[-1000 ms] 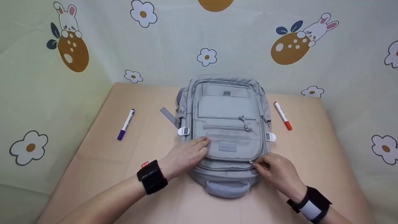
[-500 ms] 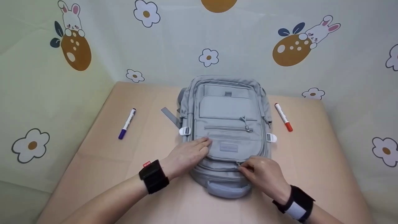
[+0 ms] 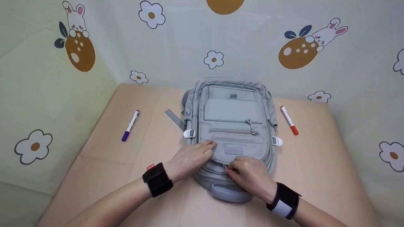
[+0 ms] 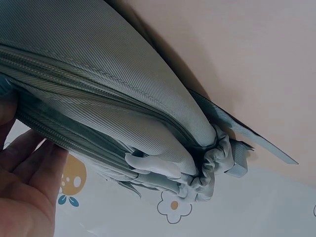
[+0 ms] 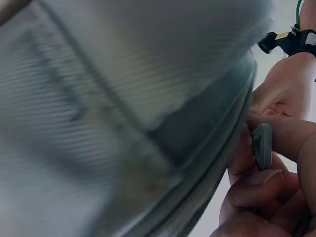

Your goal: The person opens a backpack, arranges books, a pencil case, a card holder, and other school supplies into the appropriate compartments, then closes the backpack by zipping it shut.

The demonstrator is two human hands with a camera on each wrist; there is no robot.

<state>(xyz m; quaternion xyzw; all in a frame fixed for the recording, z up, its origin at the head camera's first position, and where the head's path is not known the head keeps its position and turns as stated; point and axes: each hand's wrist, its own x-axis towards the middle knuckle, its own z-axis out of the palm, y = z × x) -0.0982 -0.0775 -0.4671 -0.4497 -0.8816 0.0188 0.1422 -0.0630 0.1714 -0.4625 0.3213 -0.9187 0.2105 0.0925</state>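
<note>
A grey backpack [image 3: 233, 119] lies flat on the tan table [image 3: 104, 164], its carry handle [image 3: 228, 193] toward me. My left hand [image 3: 192, 156] rests flat on the pack's lower left front, fingers straight. My right hand [image 3: 247, 175] pinches a zipper pull [image 3: 225, 165] on the zip that runs along the pack's near edge. In the right wrist view the grey pull tab [image 5: 261, 145] sits between my thumb and fingers, beside the blurred fabric [image 5: 123, 98]. The left wrist view shows the pack's side [image 4: 123, 113] with my fingers [image 4: 29, 168] against it.
A purple-capped marker [image 3: 130, 125] lies left of the pack and a red-capped marker [image 3: 288, 120] lies to its right. A grey strap [image 3: 173, 118] trails off the pack's left side. Bunny-and-flower patterned walls close off the table's back and sides.
My right hand has drawn the zipper pull leftward along the pack's near edge, from the right corner to about the middle. The left hand has stayed in place.
</note>
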